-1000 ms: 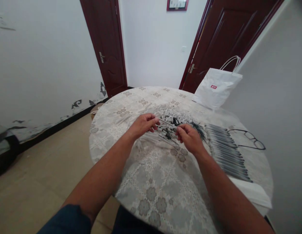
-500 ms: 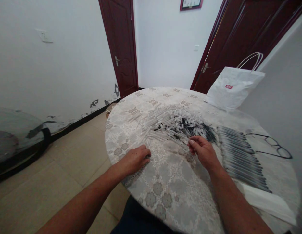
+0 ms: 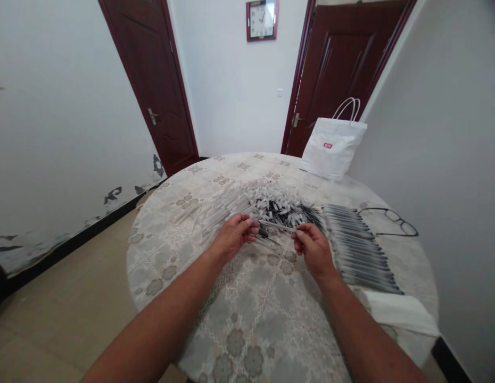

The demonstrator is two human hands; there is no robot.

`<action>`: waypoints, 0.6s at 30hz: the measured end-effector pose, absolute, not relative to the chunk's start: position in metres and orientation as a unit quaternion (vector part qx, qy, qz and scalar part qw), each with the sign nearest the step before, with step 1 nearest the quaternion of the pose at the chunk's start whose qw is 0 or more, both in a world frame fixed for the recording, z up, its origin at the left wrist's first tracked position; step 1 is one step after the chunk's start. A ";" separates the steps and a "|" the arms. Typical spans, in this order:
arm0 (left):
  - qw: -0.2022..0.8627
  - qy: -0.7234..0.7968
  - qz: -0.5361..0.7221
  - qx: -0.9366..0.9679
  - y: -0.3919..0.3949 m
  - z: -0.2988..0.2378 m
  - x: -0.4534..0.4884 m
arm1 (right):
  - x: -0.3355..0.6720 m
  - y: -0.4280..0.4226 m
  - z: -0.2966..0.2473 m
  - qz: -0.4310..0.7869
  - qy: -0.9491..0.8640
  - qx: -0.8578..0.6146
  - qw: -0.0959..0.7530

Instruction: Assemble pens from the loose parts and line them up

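Note:
Between my two hands a slim pale pen (image 3: 276, 227) is held nearly level above the table. My right hand (image 3: 313, 247) is closed, pinching its right end between thumb and fingers. At its other end my left hand (image 3: 235, 234) has thumb and fingertips together; whether a small part is also in there cannot be made out. Just beyond the hands lies a loose pile of white pen tubes (image 3: 225, 206), white and black small pieces (image 3: 277, 207) and thin dark sticks (image 3: 311, 214). Right of the pile, grey pens (image 3: 361, 250) lie side by side in a neat row.
A patterned cloth covers the round table (image 3: 239, 314). Eyeglasses (image 3: 399, 223) lie right of the pen row, and a folded white sheet (image 3: 399, 311) lies nearer me. At the back right stands a white paper bag (image 3: 335, 146). A clock (image 3: 262, 20) hangs on the wall.
My view has turned right. My left hand has risen from the cloth and come to the pen's left end. My right hand now holds a pale pen out toward it.

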State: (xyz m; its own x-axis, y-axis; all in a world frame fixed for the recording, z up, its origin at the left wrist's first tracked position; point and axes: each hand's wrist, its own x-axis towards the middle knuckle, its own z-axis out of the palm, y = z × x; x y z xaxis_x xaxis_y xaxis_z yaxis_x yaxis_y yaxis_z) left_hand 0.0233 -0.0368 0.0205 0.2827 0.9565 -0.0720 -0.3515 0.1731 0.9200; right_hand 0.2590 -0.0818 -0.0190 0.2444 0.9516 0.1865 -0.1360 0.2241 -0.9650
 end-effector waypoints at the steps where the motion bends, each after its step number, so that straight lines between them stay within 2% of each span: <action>1: 0.681 0.347 0.496 0.412 -0.033 0.018 0.027 | 0.259 -0.082 -0.019 0.420 -0.445 -0.459 0.644; 9: 0.714 0.301 0.502 0.384 -0.031 -0.003 0.023 | 0.253 -0.086 -0.010 0.385 -0.481 -0.505 0.605; 18: 0.712 0.310 0.531 0.339 -0.034 -0.002 0.020 | 0.240 -0.093 -0.011 0.356 -0.516 -0.531 0.569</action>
